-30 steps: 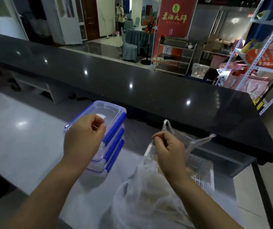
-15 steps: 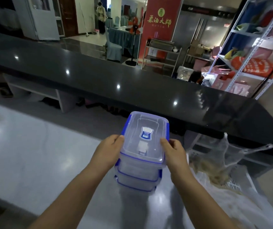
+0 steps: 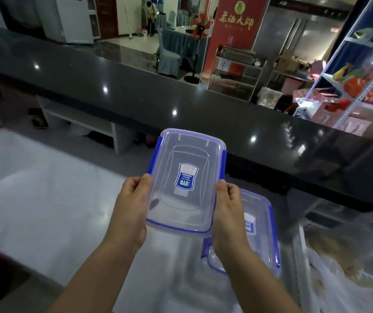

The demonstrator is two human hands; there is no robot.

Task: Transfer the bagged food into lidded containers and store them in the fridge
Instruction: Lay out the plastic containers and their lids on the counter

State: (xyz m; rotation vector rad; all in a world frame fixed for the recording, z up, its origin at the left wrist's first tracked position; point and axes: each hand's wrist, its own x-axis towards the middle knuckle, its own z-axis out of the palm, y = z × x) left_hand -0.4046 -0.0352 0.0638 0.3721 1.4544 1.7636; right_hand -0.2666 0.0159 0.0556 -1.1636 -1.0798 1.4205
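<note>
Hands: left (image 3: 131, 211), right (image 3: 228, 213) grip container (image 3: 183, 184) long edges; second container (image 3: 260, 233) below-right.

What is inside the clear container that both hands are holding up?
The held container looks empty: only its blue label and the surfaces behind show through the clear plastic. The left hand and right hand cover its near side edges, so those parts cannot be seen.

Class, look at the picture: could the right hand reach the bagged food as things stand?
Probably not at once. The right hand and the left hand both grip the container, so it is occupied. The bagged food lies close by on its right with nothing between.
</note>
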